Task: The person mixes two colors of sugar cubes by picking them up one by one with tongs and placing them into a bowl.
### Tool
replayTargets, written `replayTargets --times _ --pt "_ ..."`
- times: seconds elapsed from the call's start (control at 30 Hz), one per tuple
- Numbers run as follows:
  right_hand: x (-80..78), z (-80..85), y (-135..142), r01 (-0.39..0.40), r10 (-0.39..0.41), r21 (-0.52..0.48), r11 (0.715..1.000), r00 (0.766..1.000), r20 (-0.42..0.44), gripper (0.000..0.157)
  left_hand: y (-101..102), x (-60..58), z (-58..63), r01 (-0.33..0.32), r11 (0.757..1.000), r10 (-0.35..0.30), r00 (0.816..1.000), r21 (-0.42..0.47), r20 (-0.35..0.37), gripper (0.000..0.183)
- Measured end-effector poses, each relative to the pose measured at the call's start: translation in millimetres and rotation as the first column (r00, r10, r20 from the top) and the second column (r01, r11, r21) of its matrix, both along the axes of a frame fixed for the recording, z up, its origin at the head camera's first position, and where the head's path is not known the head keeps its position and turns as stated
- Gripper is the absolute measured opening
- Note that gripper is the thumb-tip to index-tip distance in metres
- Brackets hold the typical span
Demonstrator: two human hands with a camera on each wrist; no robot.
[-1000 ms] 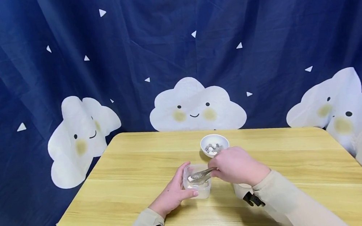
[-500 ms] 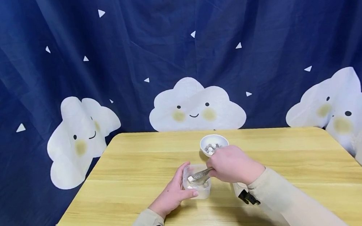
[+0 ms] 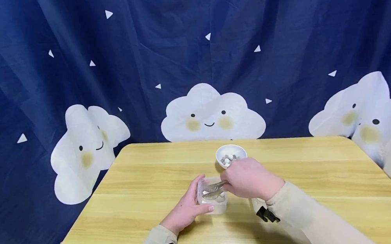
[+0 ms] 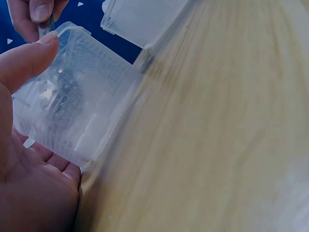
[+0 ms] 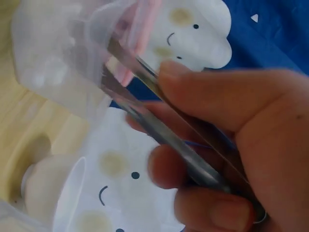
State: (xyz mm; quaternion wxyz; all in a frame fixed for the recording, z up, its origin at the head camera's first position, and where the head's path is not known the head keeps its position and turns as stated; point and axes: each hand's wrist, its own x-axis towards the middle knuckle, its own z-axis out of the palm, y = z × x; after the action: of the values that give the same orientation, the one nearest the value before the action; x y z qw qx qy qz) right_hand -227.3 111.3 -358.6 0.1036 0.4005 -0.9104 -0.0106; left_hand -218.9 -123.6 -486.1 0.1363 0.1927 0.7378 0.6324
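Note:
My left hand holds a small clear plastic container, thumb along the near side and fingers around the left. White pieces show through its wall in the left wrist view. My right hand grips metal tongs from above, thumb on one arm and fingers curled on the other. The tongs' tips are down inside the container, over a pale piece at its left. In the right wrist view the arms of the tongs stand a little apart, their ends blurred behind the container's wall.
Just behind my right hand stands a white bowl with grey and white pieces. A second clear container is on the right, mostly hidden under my right wrist in the head view. The wooden table ends at a blue curtain.
My right hand has shifted slightly left, and the tongs' tips have moved left inside the container. My left hand and the container have stayed in place.

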Motion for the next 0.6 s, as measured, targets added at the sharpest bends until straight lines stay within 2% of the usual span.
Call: replayTargets --times 0.1,0.27,0.5,0.6 --pt "-0.8 -3.3 -2.0 0.028 -0.028 -0.016 0.999 0.999 -0.039 0.021 -0.9 -0.6 -0.1 0.006 1.0 -0.006 1.0 0.004 -0.007 0.102" --pt "0.8 -8.7 -5.9 0.025 -0.026 -0.011 1.0 0.994 -0.103 0.022 -0.8 -1.4 -0.5 0.006 1.0 -0.006 1.0 0.018 -0.005 0.102" --pt "4.8 -9.0 -7.5 0.005 -0.005 0.002 1.0 0.997 -0.073 0.025 -0.2 -0.5 -0.9 0.005 1.0 -0.006 1.0 0.014 0.026 0.103" --pt "5.0 -9.9 -7.6 0.02 -0.021 -0.004 1.0 0.996 -0.091 0.026 -0.2 0.4 -1.2 0.001 1.0 -0.001 1.0 0.014 0.028 0.102"
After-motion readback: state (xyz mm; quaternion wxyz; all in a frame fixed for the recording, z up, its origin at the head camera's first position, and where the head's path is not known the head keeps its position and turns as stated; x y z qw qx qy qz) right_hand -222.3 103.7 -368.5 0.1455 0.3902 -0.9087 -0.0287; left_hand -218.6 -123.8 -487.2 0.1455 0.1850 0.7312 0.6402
